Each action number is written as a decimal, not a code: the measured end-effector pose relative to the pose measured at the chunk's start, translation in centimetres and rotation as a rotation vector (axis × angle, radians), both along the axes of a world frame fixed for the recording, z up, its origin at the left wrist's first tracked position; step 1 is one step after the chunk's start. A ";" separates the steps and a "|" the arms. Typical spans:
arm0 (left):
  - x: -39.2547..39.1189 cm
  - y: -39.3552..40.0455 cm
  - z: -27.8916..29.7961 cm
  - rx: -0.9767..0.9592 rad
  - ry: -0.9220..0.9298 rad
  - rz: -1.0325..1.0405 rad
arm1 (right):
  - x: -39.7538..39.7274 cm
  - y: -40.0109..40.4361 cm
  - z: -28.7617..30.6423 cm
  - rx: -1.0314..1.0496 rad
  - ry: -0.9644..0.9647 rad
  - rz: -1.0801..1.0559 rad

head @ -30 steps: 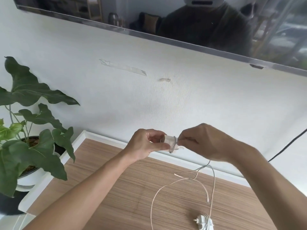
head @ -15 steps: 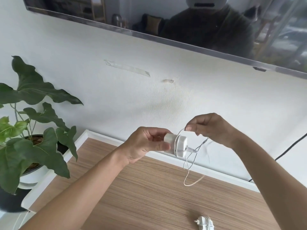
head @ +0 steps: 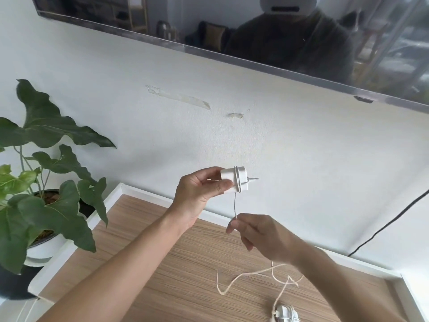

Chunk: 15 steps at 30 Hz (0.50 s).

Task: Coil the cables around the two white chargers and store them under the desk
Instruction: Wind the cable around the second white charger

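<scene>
My left hand (head: 199, 194) grips a white charger (head: 233, 180) held up above the wooden desk (head: 162, 263), with a few turns of thin white cable around its body. Below it, my right hand (head: 260, 235) pinches the cable (head: 235, 205), which runs straight down from the charger. The loose rest of the cable (head: 250, 275) trails over the desk. A second white charger (head: 284, 318) with cable wound around it lies on the desk at the bottom edge of the view.
A potted plant (head: 46, 182) with large green leaves stands left of the desk. A wall-mounted screen (head: 255, 38) hangs above. A black cable (head: 390, 224) runs down the wall at the right. The desk has a white raised rim (head: 148, 191).
My right hand has dropped from above the charger to below it, pulling the cable down around the charger. The loose cable end now lies spread on the desk.
</scene>
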<state>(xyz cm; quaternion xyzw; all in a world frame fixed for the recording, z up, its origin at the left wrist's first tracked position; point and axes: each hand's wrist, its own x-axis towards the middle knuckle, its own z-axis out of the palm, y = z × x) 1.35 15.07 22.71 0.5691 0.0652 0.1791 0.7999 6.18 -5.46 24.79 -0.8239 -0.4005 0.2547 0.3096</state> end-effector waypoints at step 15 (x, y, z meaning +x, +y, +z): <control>-0.3 0.8 -0.9 0.585 0.132 -0.349 | 3.5 -1.2 9.3 -0.030 -0.378 0.030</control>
